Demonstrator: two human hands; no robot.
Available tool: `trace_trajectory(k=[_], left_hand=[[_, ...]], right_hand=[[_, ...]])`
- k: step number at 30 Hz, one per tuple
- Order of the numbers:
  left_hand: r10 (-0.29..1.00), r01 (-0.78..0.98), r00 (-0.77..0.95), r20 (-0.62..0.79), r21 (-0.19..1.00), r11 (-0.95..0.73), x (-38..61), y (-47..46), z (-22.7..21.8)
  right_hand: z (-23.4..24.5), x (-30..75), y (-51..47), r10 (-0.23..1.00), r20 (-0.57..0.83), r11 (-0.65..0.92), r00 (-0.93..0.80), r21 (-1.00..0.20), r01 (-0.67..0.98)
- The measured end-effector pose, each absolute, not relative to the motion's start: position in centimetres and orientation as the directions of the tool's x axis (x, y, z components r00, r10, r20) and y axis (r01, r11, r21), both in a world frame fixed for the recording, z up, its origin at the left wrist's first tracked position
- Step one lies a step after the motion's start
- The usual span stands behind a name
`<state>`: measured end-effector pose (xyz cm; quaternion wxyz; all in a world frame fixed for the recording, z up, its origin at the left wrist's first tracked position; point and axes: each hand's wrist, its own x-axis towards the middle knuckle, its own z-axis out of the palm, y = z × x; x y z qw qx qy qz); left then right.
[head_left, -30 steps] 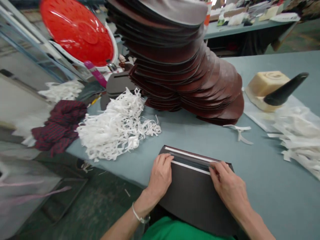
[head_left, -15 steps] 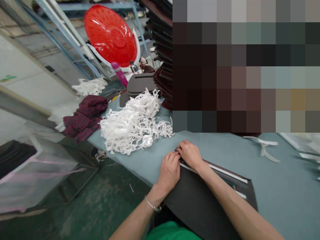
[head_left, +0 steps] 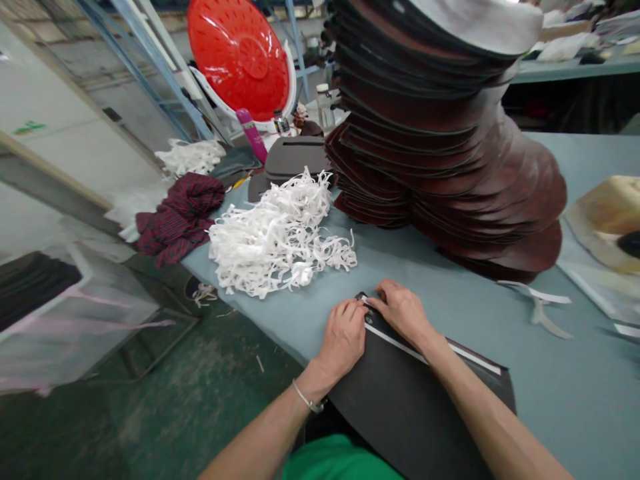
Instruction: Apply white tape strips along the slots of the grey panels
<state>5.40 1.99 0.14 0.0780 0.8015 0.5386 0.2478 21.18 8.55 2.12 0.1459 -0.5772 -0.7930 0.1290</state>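
A dark grey, leather-like panel (head_left: 395, 407) lies at the table's near edge, partly over my lap, with white strips (head_left: 395, 341) along its upper border. My left hand (head_left: 345, 333) grips that panel by its far left corner, fingers bent together over the edge. Just right of it, my right hand (head_left: 404, 312) has its fingers curled and its thumb reaching to the corner, where a small white bit shows. What lies between its fingertips is too small to make out. My right forearm hides part of the border.
A tall stack of dark brown leather pieces (head_left: 450, 160) stands beyond my hands. Left of it lies a heap of white strips (head_left: 275, 240). Striped cloth (head_left: 183, 217) hangs at the table edge (head_left: 260, 313). Loose strips (head_left: 543, 307) lie right; a red basket (head_left: 240, 57) is behind.
My right hand has drawn slightly right, away from my left hand, baring the panel's corner. My left hand stays there. The view has shifted, and the stack, masked before, now shows.
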Motion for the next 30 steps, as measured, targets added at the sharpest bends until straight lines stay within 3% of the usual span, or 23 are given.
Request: trace_trajectory(k=[5, 9, 13, 19, 26, 28, 30], left_hand=[[0.919, 0.791, 0.177, 0.354, 0.505, -0.346, 5.0, 2.1, 0.0], [0.942, 0.782, 0.031, 0.335, 0.579, -0.232, 4.8, 2.0, 0.7], [0.973, 0.778, 0.022, 0.229, 0.607, -0.160, 4.5, 2.9, 1.3], [0.982, 0.626, 0.088, -0.167, 0.776, 0.076, 3.8, 4.4, 1.6], [0.959, 0.472, 0.228, -0.171, 0.880, 0.045, 3.0, 6.2, 4.1], [0.970, 0.556, 0.200, -0.139, 0.831, 0.004, 2.5, 7.4, 4.5], [0.992, 0.700, 0.128, -0.022, 0.710, -0.074, 2.2, 7.9, 4.2]], right_hand=[[1.7, 22.1, 5.4, 0.958, 0.157, 0.285, -0.239, -0.474, 0.833], [0.7, 24.0, 1.7, 0.922, 0.258, 0.386, -0.288, -0.584, 0.714], [-0.6, 24.9, -0.3, 0.876, 0.325, 0.481, -0.357, -0.542, 0.689], [-0.8, 24.7, -0.2, 0.862, 0.336, 0.505, -0.379, -0.515, 0.692], [0.1, 25.4, -0.7, 0.879, 0.332, 0.460, -0.342, -0.406, 0.790], [0.1, 25.8, -1.0, 0.889, 0.329, 0.429, -0.317, -0.360, 0.829], [0.1, 25.9, -1.2, 0.898, 0.331, 0.390, -0.290, -0.296, 0.872]])
